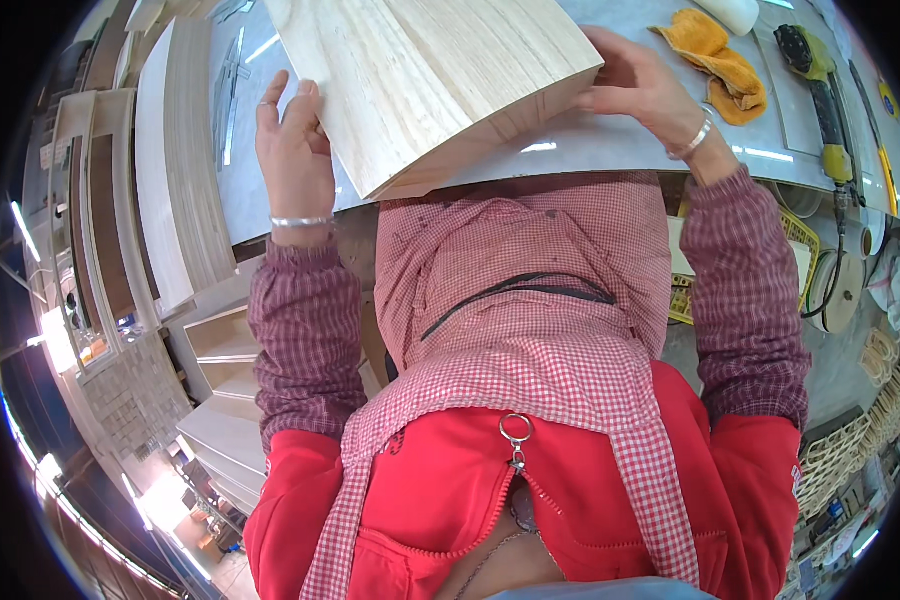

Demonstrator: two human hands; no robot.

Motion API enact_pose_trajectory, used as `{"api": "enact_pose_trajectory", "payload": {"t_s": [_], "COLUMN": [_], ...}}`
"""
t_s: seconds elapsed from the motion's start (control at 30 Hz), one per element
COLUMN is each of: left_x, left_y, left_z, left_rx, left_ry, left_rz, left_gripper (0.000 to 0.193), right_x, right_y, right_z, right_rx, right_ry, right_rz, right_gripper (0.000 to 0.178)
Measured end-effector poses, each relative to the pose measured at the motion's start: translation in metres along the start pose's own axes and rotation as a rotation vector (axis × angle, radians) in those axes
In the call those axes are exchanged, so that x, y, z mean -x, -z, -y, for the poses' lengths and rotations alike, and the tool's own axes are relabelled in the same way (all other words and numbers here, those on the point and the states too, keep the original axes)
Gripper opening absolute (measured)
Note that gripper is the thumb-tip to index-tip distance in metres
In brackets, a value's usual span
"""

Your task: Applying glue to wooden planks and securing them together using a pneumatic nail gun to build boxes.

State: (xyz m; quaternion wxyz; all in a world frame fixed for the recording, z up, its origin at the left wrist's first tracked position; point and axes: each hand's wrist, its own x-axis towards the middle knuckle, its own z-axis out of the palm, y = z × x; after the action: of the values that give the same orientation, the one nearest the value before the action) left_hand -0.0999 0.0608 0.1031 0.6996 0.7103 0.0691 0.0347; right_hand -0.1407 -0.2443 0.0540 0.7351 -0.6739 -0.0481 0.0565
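A pale, grained wooden box (450, 75) rests at the near edge of the grey table, turned at an angle, with its far part cut off by the picture's top. My right hand (640, 90) grips its right end, thumb along the near side and the other fingers partly hidden behind the corner. Beside the box's left edge is my left hand (298, 150), its fingers apart and pointing away from me. Those fingertips come close to the wood; whether they touch it, I cannot tell.
An orange cloth (715, 65) lies to the right, near a green and black power tool (820, 95) with a cord. Wooden panels (185, 160) stand stacked at left, by thin metal strips (232, 100). Below the table's right side is a yellow basket (798, 235).
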Motion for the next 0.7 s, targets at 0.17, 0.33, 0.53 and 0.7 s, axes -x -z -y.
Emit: {"api": "enact_pose_trajectory", "payload": {"t_s": [0.17, 0.33, 0.53, 0.7], "left_x": [0.04, 0.054, 0.057, 0.061], "left_y": [0.024, 0.024, 0.023, 0.026], "left_z": [0.024, 0.034, 0.043, 0.045], "left_rx": [-0.209, -0.528, -0.636, -0.6], "left_ry": [-0.228, -0.63, -0.826, -0.756], "left_rz": [0.138, 0.27, 0.223, 0.182], "left_gripper": [0.046, 0.046, 0.047, 0.041], "right_x": [0.014, 0.013, 0.009, 0.01], "right_y": [-0.003, 0.001, 0.008, 0.0], "right_z": [0.016, 0.01, 0.004, 0.011], "right_rx": [0.028, 0.165, 0.152, 0.193], "right_ry": [0.201, 0.27, 0.34, 0.298], "right_rz": [-0.081, -0.094, -0.046, -0.1], "right_gripper": [0.034, 0.031, 0.028, 0.027]}}
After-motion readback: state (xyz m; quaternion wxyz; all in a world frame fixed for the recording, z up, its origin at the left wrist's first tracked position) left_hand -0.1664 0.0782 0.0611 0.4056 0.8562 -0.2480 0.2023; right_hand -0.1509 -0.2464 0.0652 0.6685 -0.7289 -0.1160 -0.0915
